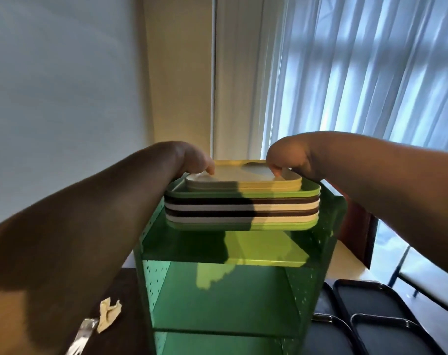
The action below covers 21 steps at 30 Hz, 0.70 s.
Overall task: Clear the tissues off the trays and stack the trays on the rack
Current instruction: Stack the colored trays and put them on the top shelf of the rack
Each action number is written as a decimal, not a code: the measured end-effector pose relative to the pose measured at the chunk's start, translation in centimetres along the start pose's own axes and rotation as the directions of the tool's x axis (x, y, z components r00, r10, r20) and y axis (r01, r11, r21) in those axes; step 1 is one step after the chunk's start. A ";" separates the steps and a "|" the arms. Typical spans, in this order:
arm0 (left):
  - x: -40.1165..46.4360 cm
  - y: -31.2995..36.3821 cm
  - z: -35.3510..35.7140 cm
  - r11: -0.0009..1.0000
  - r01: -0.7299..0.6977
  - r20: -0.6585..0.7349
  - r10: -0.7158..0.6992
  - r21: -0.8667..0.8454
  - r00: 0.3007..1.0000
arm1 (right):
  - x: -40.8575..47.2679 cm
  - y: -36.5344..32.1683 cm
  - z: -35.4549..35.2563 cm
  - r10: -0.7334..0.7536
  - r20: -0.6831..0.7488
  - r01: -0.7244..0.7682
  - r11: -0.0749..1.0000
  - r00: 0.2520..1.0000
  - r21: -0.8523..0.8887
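A pale yellow tray (253, 185) lies on top of a stack of green, brown and white trays (243, 211) on the top shelf of a green metal rack (217, 285). My left hand (192, 157) grips the yellow tray's left edge, thumb on the rim. At the tray's right edge, my right hand (286, 155) grips it the same way. No tissue shows on the tray. A crumpled tissue (108, 313) lies on the dark table at the lower left.
A fork (80, 336) lies next to the tissue on the dark table (120, 283). Black chairs (371, 311) stand right of the rack. A wall and vertical blinds (371, 73) are behind it. The rack's lower shelves hold nothing.
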<state>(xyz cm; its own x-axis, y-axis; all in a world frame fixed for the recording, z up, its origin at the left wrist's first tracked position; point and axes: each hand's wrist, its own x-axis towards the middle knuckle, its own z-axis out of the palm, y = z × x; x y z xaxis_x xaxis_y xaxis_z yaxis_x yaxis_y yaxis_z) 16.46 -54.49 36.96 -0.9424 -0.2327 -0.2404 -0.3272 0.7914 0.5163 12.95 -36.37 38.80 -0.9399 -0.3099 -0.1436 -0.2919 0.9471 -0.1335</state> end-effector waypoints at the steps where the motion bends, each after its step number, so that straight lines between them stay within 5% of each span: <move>1: 0.5 -0.1 0.3 1.000 -0.005 -0.003 0.005 0.004 1.000 | 0.0 -0.2 0.2 -0.001 0.019 0.001 1.000 1.000 0.007; 8: 0.7 -0.6 2.4 0.995 0.083 0.017 -0.082 -0.055 0.996 | 0.0 -2.9 2.4 -0.011 0.190 0.051 0.977 0.982 -0.207; 12: 0.4 -0.3 2.5 0.996 0.085 0.045 -0.083 -0.040 0.995 | 0.4 -4.1 3.1 -0.074 0.211 0.107 0.983 0.975 -0.147; 17: 0.7 1.3 1.4 0.997 -0.058 -0.197 0.067 0.049 0.978 | 0.3 -3.2 0.4 -0.157 0.087 0.177 0.921 0.984 -0.347; 21: 0.1 4.5 0.8 0.968 -0.220 -0.389 0.250 0.121 0.887 | 1.1 0.1 -1.5 -0.230 -0.091 0.163 0.872 0.969 -0.462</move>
<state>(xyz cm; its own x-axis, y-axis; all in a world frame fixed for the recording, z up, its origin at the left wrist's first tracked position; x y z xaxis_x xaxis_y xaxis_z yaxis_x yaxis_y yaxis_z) 14.94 -50.48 38.65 -0.9445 -0.2286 0.2360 -0.1011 0.8856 0.4533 11.62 -36.47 40.13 -0.8597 -0.5104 -0.0193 -0.4900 0.8136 0.3129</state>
